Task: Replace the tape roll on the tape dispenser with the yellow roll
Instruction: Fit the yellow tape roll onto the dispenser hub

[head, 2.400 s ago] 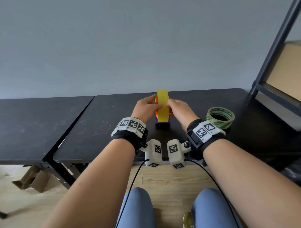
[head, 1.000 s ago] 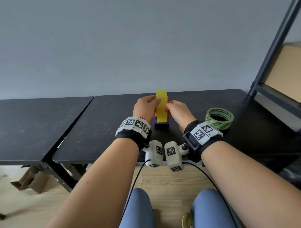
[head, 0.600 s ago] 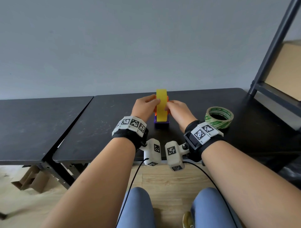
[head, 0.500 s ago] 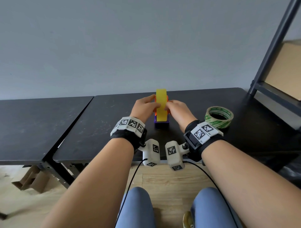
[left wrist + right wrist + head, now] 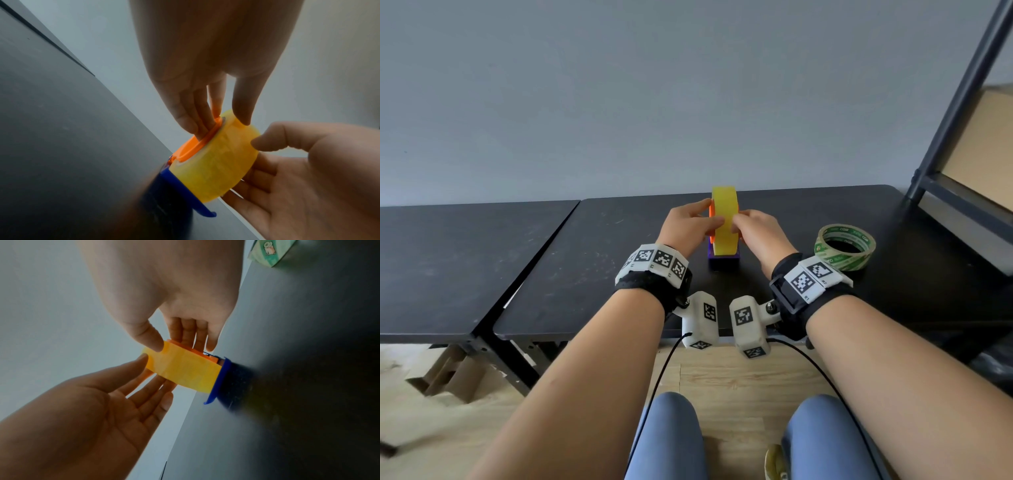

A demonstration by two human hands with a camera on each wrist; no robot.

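The yellow roll point(image 5: 724, 205) stands on edge on the tape dispenser, whose orange hub point(image 5: 191, 149) fills its core above a dark blue base point(image 5: 723, 263). My left hand point(image 5: 705, 219) pinches the roll from the left. In the left wrist view its thumb lies on the yellow rim point(image 5: 216, 170) and its fingers press the orange hub's face. My right hand point(image 5: 748, 221) pinches from the right, thumb on the yellow roll point(image 5: 185, 369) and fingers against the hub's far side. The hub's mount is hidden by the roll.
A green-printed tape roll point(image 5: 839, 262) lies flat on the black table point(image 5: 585, 274), right of my right wrist. A second black table point(image 5: 448, 257) adjoins on the left. A dark metal shelf point(image 5: 962, 137) with a cardboard box stands at the right.
Both hands have stayed on the yellow roll at the dispenser. My left thumb has slid a little down the roll's front rim; the roll and the base have barely moved.
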